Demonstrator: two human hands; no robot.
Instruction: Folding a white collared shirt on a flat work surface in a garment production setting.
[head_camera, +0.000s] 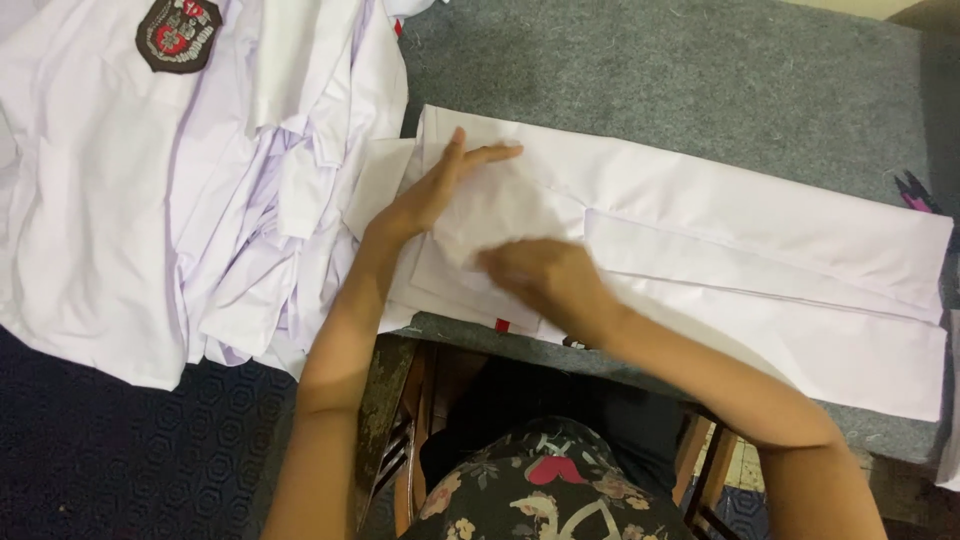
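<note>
Fingers of the left hand (437, 190) are pressing flat, slightly spread, on the folded white cotton shirt (720, 250); the right hand (540, 275), blurred, is lying on it, its length stretching rightward across the grey felt table (650, 70).

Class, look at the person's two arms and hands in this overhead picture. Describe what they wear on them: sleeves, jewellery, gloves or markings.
Both forearms are bare; no sleeve reaches into view. The left hand and right hand wear no gloves, and no ring, watch or bracelet shows. The right hand is blurred, so small details there cannot be told.

Folded shirt (700, 260) on table (650, 80) (pile (150, 200) left).
</note>
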